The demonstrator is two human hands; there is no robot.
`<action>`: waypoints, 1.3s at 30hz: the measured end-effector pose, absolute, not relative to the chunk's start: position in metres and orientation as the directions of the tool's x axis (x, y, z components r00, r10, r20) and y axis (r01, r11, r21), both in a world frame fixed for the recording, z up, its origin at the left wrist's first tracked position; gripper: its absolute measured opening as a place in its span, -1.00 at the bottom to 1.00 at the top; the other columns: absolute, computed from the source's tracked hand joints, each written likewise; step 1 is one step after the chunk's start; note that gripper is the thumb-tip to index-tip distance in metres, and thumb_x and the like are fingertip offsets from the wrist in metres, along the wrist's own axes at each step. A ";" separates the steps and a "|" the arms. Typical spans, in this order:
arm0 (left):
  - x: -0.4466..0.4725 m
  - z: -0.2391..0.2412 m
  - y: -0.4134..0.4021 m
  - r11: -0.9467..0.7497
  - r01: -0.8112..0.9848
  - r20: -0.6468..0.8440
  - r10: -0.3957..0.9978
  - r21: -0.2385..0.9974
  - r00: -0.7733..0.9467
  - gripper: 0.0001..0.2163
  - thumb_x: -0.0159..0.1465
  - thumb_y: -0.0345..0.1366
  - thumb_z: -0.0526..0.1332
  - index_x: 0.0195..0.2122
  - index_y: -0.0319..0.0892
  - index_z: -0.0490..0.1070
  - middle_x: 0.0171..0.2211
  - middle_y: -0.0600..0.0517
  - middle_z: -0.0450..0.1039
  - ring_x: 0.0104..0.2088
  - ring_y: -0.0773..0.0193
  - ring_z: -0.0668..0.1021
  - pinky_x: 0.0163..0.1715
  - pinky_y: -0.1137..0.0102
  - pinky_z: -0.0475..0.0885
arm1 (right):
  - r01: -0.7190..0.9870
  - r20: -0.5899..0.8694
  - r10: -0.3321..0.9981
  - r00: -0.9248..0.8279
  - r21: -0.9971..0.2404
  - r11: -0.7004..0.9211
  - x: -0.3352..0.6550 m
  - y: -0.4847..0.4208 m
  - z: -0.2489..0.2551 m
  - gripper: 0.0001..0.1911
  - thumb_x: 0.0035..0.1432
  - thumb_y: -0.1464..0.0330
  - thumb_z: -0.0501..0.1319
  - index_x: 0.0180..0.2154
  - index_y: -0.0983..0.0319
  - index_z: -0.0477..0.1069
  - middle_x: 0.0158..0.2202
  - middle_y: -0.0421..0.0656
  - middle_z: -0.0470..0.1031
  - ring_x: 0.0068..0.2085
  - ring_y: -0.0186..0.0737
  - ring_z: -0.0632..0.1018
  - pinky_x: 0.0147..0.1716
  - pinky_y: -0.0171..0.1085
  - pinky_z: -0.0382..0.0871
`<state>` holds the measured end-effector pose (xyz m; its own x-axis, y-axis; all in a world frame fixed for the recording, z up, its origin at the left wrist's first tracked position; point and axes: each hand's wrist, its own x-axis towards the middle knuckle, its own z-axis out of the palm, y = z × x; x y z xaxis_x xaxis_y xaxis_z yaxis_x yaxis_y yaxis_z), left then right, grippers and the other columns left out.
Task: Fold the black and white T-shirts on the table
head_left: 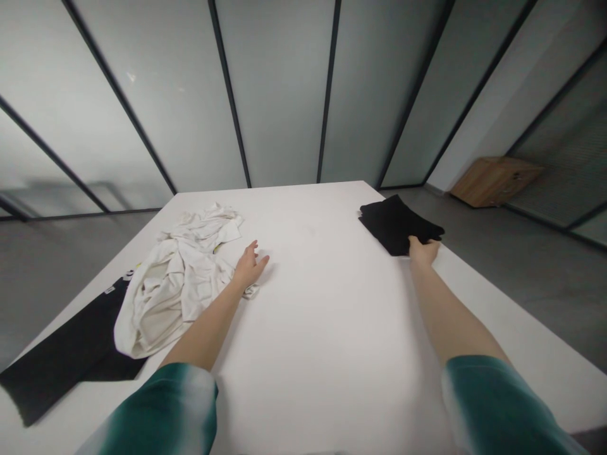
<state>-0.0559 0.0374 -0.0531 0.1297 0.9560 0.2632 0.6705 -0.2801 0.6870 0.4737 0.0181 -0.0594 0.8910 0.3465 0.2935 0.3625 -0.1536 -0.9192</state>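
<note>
A folded black garment [396,224] lies near the right edge of the white table [313,328]. My right hand [423,251] grips its near right corner, the thumb on top and the other fingers partly hidden. Over the table, just right of a crumpled white garment [183,272], my left hand [250,265] is open, its fingers apart and nothing in them. The white garment lies in loose folds at the left. Part of a black garment [71,347] with small white print shows from under it, reaching toward the near left edge.
Frosted glass panels [279,95] with dark frames stand behind the table. On the grey floor [455,234] to the right, a wooden cabinet [490,181] stands against the wall. The table's right edge runs close beside the folded black garment.
</note>
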 end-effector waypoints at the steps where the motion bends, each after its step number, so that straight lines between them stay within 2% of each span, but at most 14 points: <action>1: -0.056 -0.053 0.038 -0.276 0.674 0.258 0.957 0.685 0.131 -0.36 0.26 -0.11 0.20 0.33 -0.18 0.07 0.21 -0.24 0.30 0.00 0.09 0.53 -0.08 0.22 0.45 | 0.324 0.262 0.306 0.915 -0.930 -0.173 0.469 0.016 -0.057 -0.50 -0.07 0.36 0.30 -0.06 0.29 0.25 -0.04 0.03 0.39 0.04 0.02 0.41 0.13 0.01 0.28; 4: -0.055 -0.053 0.038 -0.271 0.689 0.251 0.959 0.672 0.132 -0.36 0.26 -0.11 0.19 0.32 -0.21 0.08 0.21 -0.25 0.29 0.00 0.07 0.53 -0.06 0.20 0.45 | 0.249 0.216 0.161 0.963 -0.941 -0.228 0.451 0.006 -0.049 -0.47 -0.06 0.38 0.26 -0.01 0.29 0.23 0.09 0.16 0.31 0.12 0.14 0.37 0.15 0.09 0.23; 7: -0.055 -0.053 0.038 -0.296 0.710 0.268 0.951 0.639 0.155 -0.38 0.26 -0.13 0.19 0.30 -0.21 0.13 0.19 -0.24 0.32 0.00 0.07 0.53 -0.01 0.18 0.44 | 0.365 0.350 0.105 0.931 -0.902 -0.229 0.431 -0.004 -0.037 -0.50 -0.02 0.43 0.17 0.02 0.24 0.22 0.15 0.16 0.25 0.17 0.17 0.33 0.15 0.16 0.18; 10: -0.055 -0.051 0.038 -0.318 0.764 0.264 0.944 0.562 0.199 -0.45 0.25 -0.14 0.18 0.23 -0.25 0.24 0.12 -0.23 0.39 0.01 0.04 0.52 0.06 0.14 0.39 | 0.604 0.570 0.250 0.783 -0.793 -0.083 0.404 -0.004 -0.022 -0.55 -0.04 0.47 0.12 -0.03 0.23 0.26 0.07 0.07 0.33 0.13 0.04 0.37 0.15 0.08 0.18; 12: -0.054 -0.049 0.037 -0.326 0.807 0.243 0.942 0.492 0.232 -0.53 0.25 -0.14 0.17 0.15 -0.25 0.35 0.06 -0.22 0.44 0.03 0.00 0.50 0.10 0.12 0.35 | 0.657 0.616 0.428 0.661 -0.751 0.065 0.378 0.001 -0.016 -0.66 0.00 0.43 0.10 -0.11 0.23 0.30 -0.07 -0.01 0.42 -0.01 -0.05 0.45 0.07 -0.01 0.28; 15: -0.054 -0.046 0.036 -0.353 0.843 0.225 0.933 0.407 0.282 -0.62 0.25 -0.15 0.17 0.03 -0.21 0.45 0.03 -0.18 0.48 0.06 -0.04 0.48 0.12 0.10 0.33 | 0.615 0.514 0.745 0.425 -0.768 0.179 0.333 0.007 -0.020 -0.81 0.07 0.33 0.10 -0.24 0.22 0.37 -0.26 -0.08 0.48 -0.21 -0.12 0.49 -0.14 -0.12 0.39; 17: -0.054 -0.044 0.035 -0.374 0.849 0.220 0.925 0.373 0.310 -0.63 0.25 -0.15 0.15 0.01 -0.21 0.47 0.04 -0.19 0.47 0.06 -0.05 0.48 0.11 0.10 0.33 | 0.638 0.450 0.848 0.281 -0.747 0.185 0.307 0.008 -0.031 -0.80 0.08 0.32 0.11 -0.25 0.22 0.41 -0.25 -0.06 0.51 -0.21 -0.11 0.50 -0.17 -0.14 0.38; 19: -0.054 -0.044 0.034 -0.384 0.853 0.209 0.921 0.354 0.328 -0.63 0.26 -0.15 0.13 0.00 -0.22 0.47 0.03 -0.19 0.47 0.05 -0.05 0.48 0.10 0.10 0.33 | 0.723 0.406 0.902 0.147 -0.667 0.182 0.292 0.006 -0.044 -0.81 0.06 0.36 0.14 -0.26 0.22 0.45 -0.23 -0.05 0.54 -0.17 -0.10 0.50 -0.12 -0.15 0.37; 23: -0.054 -0.045 0.035 -0.383 0.863 0.211 0.921 0.330 0.328 -0.65 0.26 -0.14 0.13 -0.01 -0.17 0.48 0.02 -0.16 0.47 0.04 -0.03 0.47 0.09 0.12 0.35 | 0.841 0.328 0.945 -0.014 -0.507 0.189 0.289 0.003 -0.057 -0.82 0.08 0.39 0.18 -0.26 0.21 0.51 -0.18 -0.05 0.56 -0.13 -0.10 0.50 -0.04 -0.14 0.33; 26: -0.054 -0.045 0.035 -0.384 0.868 0.208 0.920 0.314 0.331 -0.66 0.26 -0.14 0.13 -0.02 -0.15 0.49 0.02 -0.16 0.47 0.04 -0.04 0.47 0.08 0.11 0.35 | 0.847 0.321 0.946 -0.040 -0.491 0.202 0.295 0.002 -0.057 -0.79 0.14 0.38 0.16 -0.21 0.23 0.53 -0.17 -0.03 0.57 -0.14 -0.10 0.50 -0.06 -0.15 0.34; 39: -0.053 -0.043 0.035 -0.374 0.864 0.208 0.925 0.339 0.318 -0.67 0.24 -0.13 0.15 -0.05 -0.15 0.51 0.00 -0.17 0.48 0.02 -0.07 0.47 0.06 0.08 0.35 | 0.862 0.309 0.949 -0.060 -0.464 0.206 0.297 0.004 -0.057 -0.79 0.15 0.38 0.16 -0.21 0.23 0.55 -0.15 -0.03 0.57 -0.11 -0.09 0.51 -0.04 -0.16 0.33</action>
<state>-0.0526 0.0349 -0.0434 0.3185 0.9248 0.2080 0.8635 -0.3736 0.3388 0.2966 0.0040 -0.0570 -0.0604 0.9491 0.3090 0.8615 0.2059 -0.4641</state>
